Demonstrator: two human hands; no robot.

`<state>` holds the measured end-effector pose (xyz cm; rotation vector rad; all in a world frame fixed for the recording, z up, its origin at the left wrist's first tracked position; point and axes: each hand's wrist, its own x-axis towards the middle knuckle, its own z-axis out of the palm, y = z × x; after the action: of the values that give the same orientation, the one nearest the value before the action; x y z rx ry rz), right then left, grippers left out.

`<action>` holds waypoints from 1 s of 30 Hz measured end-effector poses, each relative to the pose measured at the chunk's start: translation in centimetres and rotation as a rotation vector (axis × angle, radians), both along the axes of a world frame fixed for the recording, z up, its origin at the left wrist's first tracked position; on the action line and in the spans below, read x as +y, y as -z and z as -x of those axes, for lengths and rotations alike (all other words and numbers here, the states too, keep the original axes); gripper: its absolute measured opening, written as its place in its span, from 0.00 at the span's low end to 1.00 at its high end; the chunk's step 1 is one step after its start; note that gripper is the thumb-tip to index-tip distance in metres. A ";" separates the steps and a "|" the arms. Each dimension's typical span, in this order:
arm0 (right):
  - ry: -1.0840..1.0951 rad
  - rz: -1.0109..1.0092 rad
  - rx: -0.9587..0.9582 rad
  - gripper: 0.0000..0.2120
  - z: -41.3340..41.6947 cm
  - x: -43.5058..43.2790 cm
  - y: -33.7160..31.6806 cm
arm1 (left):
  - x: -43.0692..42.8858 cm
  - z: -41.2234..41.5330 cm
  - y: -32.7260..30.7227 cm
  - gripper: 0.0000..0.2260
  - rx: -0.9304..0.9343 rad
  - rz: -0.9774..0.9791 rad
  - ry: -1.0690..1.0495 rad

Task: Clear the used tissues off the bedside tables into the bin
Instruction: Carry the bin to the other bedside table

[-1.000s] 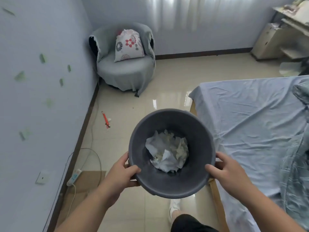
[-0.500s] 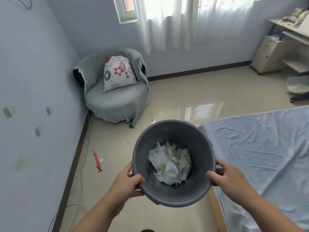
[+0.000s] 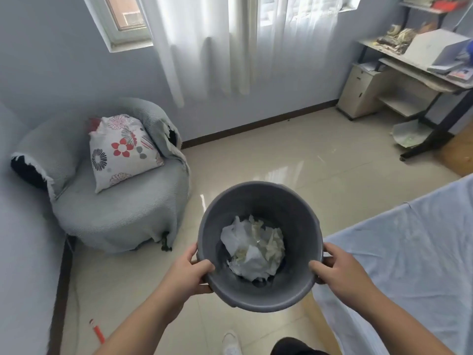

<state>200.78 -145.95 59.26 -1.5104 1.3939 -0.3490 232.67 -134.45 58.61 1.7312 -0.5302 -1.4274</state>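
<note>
Item, 9 o'clock: grey-covered armchair point(image 3: 115, 213) bearing a floral cushion point(image 3: 122, 149). Item, 6 o'clock: grey plastic bin point(image 3: 294, 206), held clear of the floor. The left hand point(image 3: 189, 275) grips its rim at the bin's 8 o'clock and the right hand point(image 3: 340, 272) at its 4 o'clock, thumbs hooked inside, with crumpled used tissues point(image 3: 253, 249) heaped in the bottom. Item, 4 o'clock: pale blue bed sheet point(image 3: 409, 252); 1 o'clock: cluttered desk point(image 3: 419, 70).

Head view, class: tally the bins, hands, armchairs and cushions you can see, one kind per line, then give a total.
Bins: 1, the grey bin, with crumpled tissues inside.
Hands: 2, the left hand and the right hand, each gripping the bin's rim.
Armchairs: 1, the armchair.
Cushions: 1, the flowered cushion.
Total: 5.
</note>
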 end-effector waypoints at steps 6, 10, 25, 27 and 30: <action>0.120 0.057 0.002 0.06 -2.1 -10.6 -1.4 | -15.0 -4.1 -2.0 0.27 -0.009 0.056 0.177; 0.200 0.012 -0.003 0.08 -3.1 -17.1 0.5 | -23.6 -5.2 -0.7 0.28 -0.011 0.006 0.233; 0.349 0.036 -0.004 0.07 -1.3 -44.3 -0.2 | -57.1 -4.3 -3.8 0.29 -0.051 0.042 0.403; 0.417 0.024 -0.001 0.07 -0.7 -46.9 0.2 | -61.9 -3.5 -3.3 0.30 -0.042 0.033 0.469; 0.518 -0.012 0.011 0.06 -0.3 -50.2 1.4 | -68.8 -2.3 -1.3 0.30 -0.033 0.009 0.568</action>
<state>201.04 -196.17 57.86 -1.1236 1.7850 -0.6473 234.96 -203.22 59.90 1.6701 -1.1084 -1.7733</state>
